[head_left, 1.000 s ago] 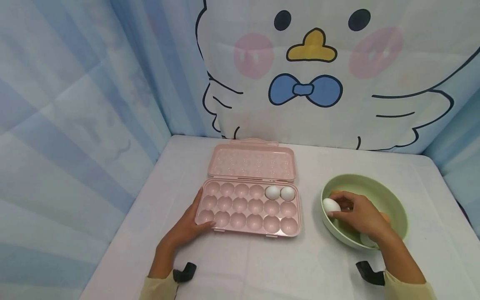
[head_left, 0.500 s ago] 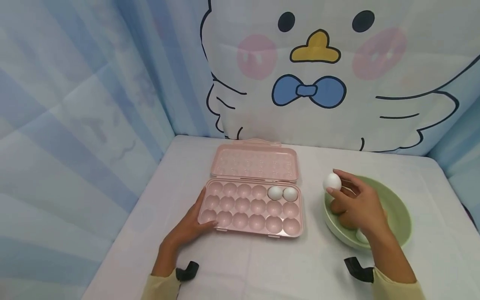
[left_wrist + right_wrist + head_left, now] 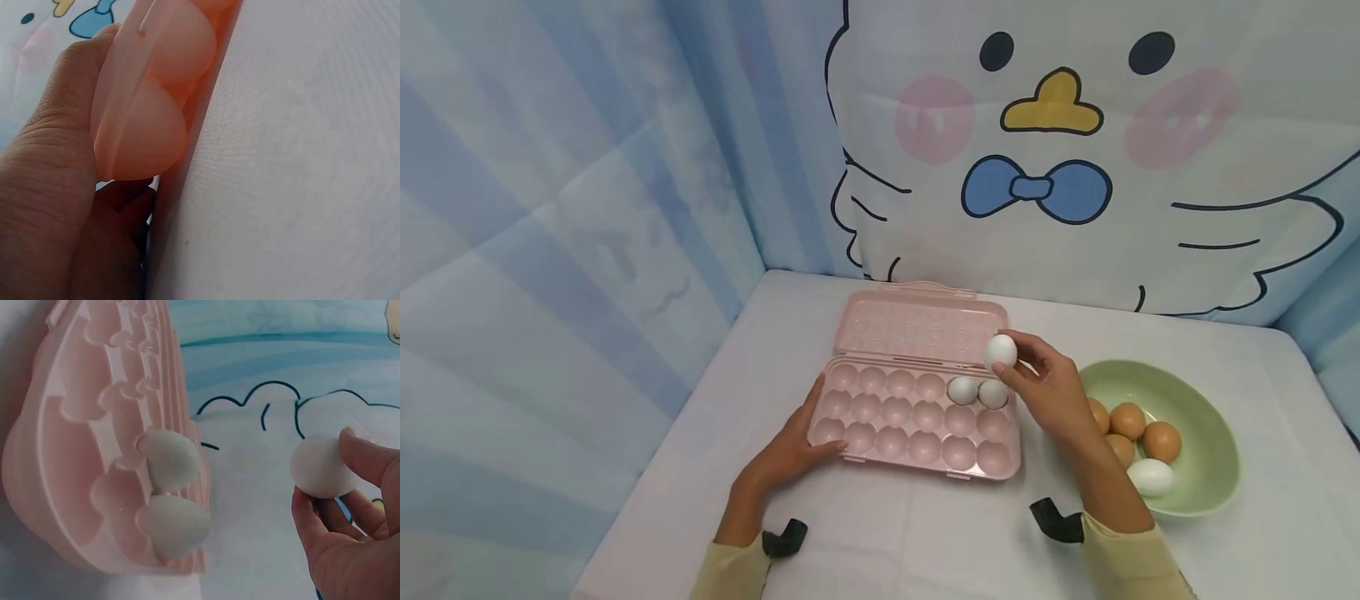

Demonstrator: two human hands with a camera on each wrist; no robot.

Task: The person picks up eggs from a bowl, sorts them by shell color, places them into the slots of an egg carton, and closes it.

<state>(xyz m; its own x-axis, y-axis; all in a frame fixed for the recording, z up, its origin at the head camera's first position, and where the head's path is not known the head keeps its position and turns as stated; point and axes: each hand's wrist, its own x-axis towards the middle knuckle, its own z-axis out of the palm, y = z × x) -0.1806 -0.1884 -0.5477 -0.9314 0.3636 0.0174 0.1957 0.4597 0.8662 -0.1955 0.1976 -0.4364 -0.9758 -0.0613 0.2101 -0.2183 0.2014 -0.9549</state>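
Right hand (image 3: 1051, 392): fingertip grip pinches a white egg (image 3: 1001, 352) above the pink egg tray's (image 3: 880, 433) back right corner. Left hand (image 3: 790, 450): fingers nearly straight, pressed against the tray's front left edge on the tabletop (image 3: 925, 542).

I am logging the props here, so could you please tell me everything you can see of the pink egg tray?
The tray is pale pink, seemingly of smooth plastic, with three rows of six round cups. Its dimpled lid lies open behind it, joined along the back edge. It sits flat on the white table, left of the green bowl. Two white eggs fill the two rightmost back cups; the other cups are bare. The left hand rests on its near left corner. The right hand holds a third egg above its back right corner.
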